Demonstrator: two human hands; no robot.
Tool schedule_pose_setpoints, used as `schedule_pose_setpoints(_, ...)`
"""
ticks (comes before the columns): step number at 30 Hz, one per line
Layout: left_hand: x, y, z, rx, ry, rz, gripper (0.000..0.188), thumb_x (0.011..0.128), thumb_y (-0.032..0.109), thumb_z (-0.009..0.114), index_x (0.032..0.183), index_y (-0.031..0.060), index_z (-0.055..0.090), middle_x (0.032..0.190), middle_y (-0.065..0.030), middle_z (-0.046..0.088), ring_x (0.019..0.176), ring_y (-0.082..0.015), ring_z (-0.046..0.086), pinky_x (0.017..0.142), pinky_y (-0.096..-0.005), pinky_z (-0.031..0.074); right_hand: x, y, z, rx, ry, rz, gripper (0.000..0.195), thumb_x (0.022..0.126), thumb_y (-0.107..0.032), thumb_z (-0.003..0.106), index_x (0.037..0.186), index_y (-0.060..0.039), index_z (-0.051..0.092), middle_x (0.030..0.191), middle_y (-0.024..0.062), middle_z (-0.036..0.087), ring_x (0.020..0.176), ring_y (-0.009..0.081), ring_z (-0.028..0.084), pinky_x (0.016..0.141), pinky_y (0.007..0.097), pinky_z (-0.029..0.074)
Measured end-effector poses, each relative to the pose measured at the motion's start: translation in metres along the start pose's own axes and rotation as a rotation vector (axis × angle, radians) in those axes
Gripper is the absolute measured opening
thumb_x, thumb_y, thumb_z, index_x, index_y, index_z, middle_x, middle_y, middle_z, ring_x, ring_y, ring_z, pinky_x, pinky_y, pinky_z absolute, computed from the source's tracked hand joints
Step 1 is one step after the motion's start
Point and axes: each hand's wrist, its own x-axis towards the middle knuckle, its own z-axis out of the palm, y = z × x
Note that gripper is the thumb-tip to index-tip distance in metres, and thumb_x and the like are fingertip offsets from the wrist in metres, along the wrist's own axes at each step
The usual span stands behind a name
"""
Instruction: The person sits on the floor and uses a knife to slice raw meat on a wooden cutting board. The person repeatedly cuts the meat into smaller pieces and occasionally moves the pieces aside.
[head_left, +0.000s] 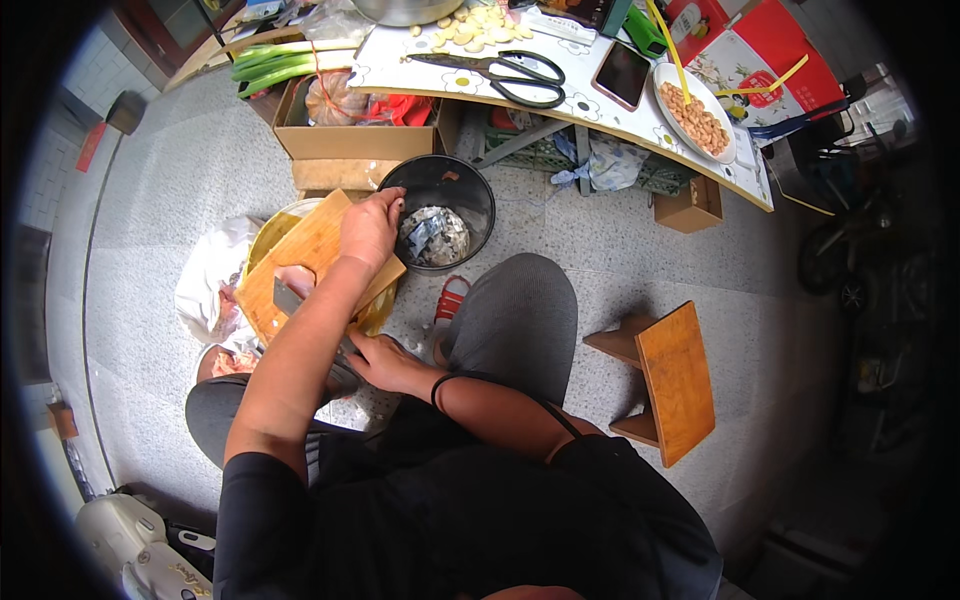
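My left hand (370, 226) is over the rim of a black bucket (480, 232), its fingertips together; whether something small is between them I cannot tell. Low beside the board, my right hand (388, 361) grips a knife (286, 298), whose handle is mostly hidden and whose blade passes under my left forearm. A wooden cutting board (300, 232) lies tilted across a yellow-lined container (276, 231). On the board, a piece of pale pink raw meat (298, 279) touches or nearly touches the blade. Crumpled scraps (442, 236) lie in the bucket.
A white plastic bag (206, 277) with raw meat and more meat (234, 363) are at the left. Ahead, a table (585, 101) holds scissors (502, 75), a phone (622, 75), garlic cloves (476, 28) and a plate of peanuts (697, 124). A wooden stool (676, 382) stands right; a cardboard box (352, 142) is ahead.
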Motion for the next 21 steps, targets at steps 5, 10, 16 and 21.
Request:
schedule_pose_setpoints(5, -0.001, -0.011, 0.006, 0.041, 0.083, 0.125, 0.027, 0.091, 0.011, 0.065, 0.118, 0.0127, 0.069, 0.099, -0.0136, 0.072, 0.088, -0.0308, 0.07, 0.078, -0.0386, 0.056, 0.0, 0.001, 0.002, -0.006, 0.007, -0.012, 0.042, 0.09, -0.014, 0.059, 0.127, 0.0019, 0.046, 0.09, 0.0285, 0.065, 0.089, 0.0485, 0.062, 0.076, 0.0525, 0.05)
schedule_pose_setpoints(10, -0.005, -0.007, -0.001, -0.11, 0.08, 0.121, 0.037, 0.085, 0.004, 0.07, 0.121, 0.0132, 0.068, 0.093, -0.0084, 0.074, 0.082, -0.0266, 0.07, 0.077, -0.0341, 0.056, 0.001, -0.003, -0.001, 0.006, -0.02, 0.028, 0.037, 0.09, -0.014, 0.06, 0.121, 0.0023, 0.049, 0.087, 0.0284, 0.065, 0.088, 0.049, 0.062, 0.075, 0.053, 0.05)
schedule_pose_setpoints(16, -0.026, -0.011, -0.043, -0.368, 0.241, 0.082, 0.042, 0.093, 0.006, 0.065, 0.134, 0.0117, 0.06, 0.101, -0.0047, 0.073, 0.09, -0.0146, 0.068, 0.084, -0.029, 0.053, -0.002, -0.007, -0.005, 0.026, 0.013, 0.0, 0.028, 0.091, -0.017, 0.061, 0.109, 0.0021, 0.05, 0.085, 0.0285, 0.063, 0.086, 0.0491, 0.061, 0.069, 0.0521, 0.048)
schedule_pose_setpoints(21, -0.075, -0.053, -0.106, -0.54, 0.538, -0.109, 0.037, 0.1, 0.008, 0.056, 0.137, 0.0056, 0.054, 0.121, -0.0112, 0.065, 0.112, -0.017, 0.061, 0.095, -0.0308, 0.05, 0.001, -0.02, -0.016, 0.099, 0.139, -0.055, 0.025, 0.093, -0.017, 0.061, 0.105, 0.0008, 0.049, 0.082, 0.0285, 0.061, 0.082, 0.049, 0.06, 0.064, 0.0495, 0.046)
